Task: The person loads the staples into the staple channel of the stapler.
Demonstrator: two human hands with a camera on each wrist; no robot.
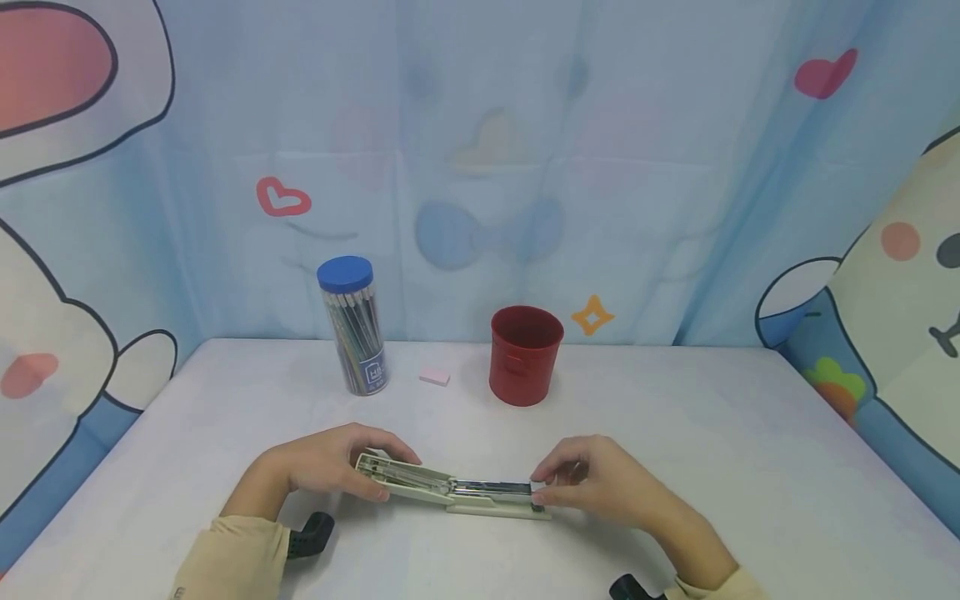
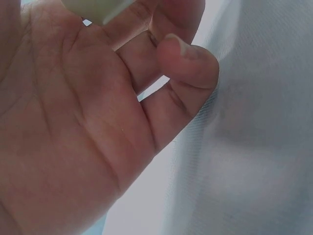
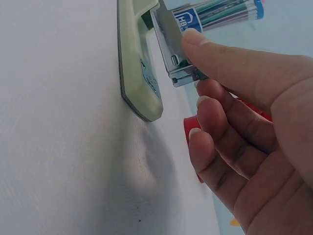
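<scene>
A pale green stapler (image 1: 408,482) lies folded wide open in front of me in the head view. My left hand (image 1: 322,460) grips the end of its raised top cover, thumb in front and fingers behind. Only a rounded green end of the stapler (image 2: 98,7) shows above the palm in the left wrist view. At the other end, my right hand (image 1: 603,482) pinches the tip of the metal staple magazine (image 3: 168,41) between thumb and index finger. The magazine stands angled up from the stapler's base (image 3: 134,63), and the other right fingers curl loosely below.
A clear jar of pencils with a blue lid (image 1: 345,275) stands at the back left of the white table (image 1: 660,400). Right of it lies a small pink eraser (image 1: 434,377), then a red cup (image 1: 525,367). A printed blue curtain (image 1: 480,192) hangs behind.
</scene>
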